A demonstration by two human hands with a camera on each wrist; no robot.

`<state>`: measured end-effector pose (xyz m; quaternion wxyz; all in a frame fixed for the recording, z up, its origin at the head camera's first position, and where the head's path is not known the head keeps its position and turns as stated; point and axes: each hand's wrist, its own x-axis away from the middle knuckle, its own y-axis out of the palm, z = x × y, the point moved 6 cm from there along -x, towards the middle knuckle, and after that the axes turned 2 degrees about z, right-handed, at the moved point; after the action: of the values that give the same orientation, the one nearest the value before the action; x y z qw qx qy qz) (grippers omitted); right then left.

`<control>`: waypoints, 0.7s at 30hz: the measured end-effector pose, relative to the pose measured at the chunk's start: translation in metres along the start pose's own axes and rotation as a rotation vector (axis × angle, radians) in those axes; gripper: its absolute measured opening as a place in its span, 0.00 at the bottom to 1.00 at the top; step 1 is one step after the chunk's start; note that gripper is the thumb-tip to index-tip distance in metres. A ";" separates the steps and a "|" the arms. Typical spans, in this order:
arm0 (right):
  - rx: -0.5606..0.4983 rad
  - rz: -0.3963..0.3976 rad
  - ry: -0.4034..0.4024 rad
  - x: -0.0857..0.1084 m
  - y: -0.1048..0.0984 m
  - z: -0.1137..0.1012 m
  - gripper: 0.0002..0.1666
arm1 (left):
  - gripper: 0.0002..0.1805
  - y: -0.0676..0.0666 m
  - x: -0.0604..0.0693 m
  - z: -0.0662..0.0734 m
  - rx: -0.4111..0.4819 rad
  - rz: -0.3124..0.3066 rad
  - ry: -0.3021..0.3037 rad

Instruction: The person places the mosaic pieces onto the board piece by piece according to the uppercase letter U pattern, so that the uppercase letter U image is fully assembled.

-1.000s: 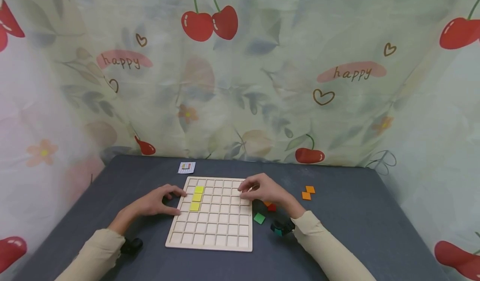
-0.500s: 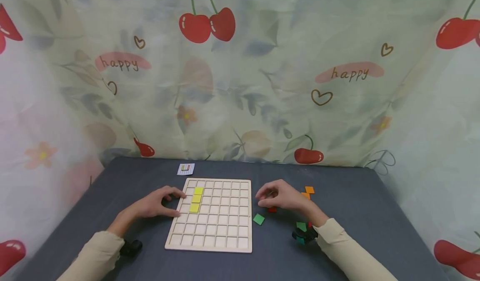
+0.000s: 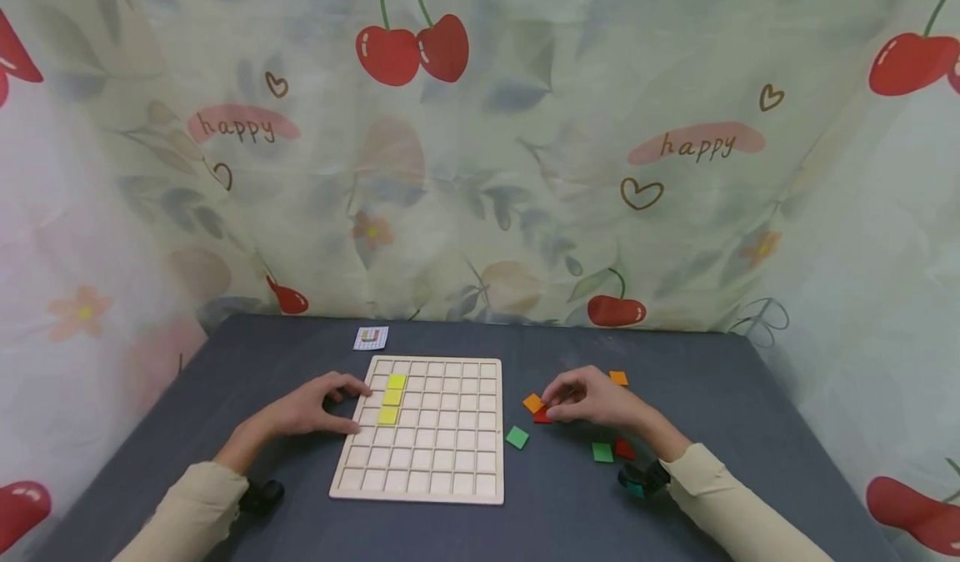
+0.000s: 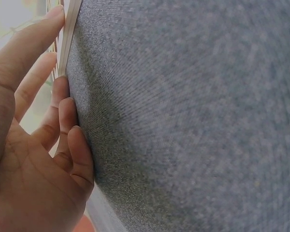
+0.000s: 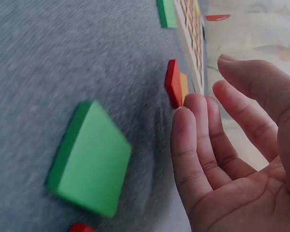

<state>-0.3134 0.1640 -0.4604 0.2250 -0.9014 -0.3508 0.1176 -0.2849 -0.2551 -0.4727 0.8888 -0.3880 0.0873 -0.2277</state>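
Note:
A pale wooden grid board (image 3: 427, 462) lies on the table, with three yellow tiles (image 3: 392, 397) in a column at its upper left. My left hand (image 3: 315, 403) touches the board's left edge with thumb and fingertips; the left wrist view shows the fingers (image 4: 60, 87) against that edge. To the right of the board, my right hand (image 3: 596, 397) hovers low beside a red tile (image 3: 542, 416) and an orange tile (image 3: 532, 403). In the right wrist view its thumb and fingers stand apart, holding nothing. One green tile (image 3: 517, 438) lies close to the board's right edge.
Behind the right hand lies another orange tile (image 3: 618, 378). A second green tile (image 3: 602, 452) and a red tile (image 3: 625, 449) sit below the right forearm. A small patterned card (image 3: 371, 338) lies beyond the board. Printed cloth (image 3: 480, 170) hangs behind the table.
My right hand has moved from over the board's right side to the right, down beside the red and orange tiles, uncovering them. The left hand has stayed at the board's edge.

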 end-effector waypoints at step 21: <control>0.088 0.078 0.019 0.002 -0.002 0.008 0.12 | 0.28 0.000 0.001 0.004 -0.020 0.008 0.004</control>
<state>-0.3163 0.1690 -0.4668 0.2628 -0.9047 -0.3078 0.1328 -0.2827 -0.2533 -0.4698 0.8857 -0.3959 0.0931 -0.2240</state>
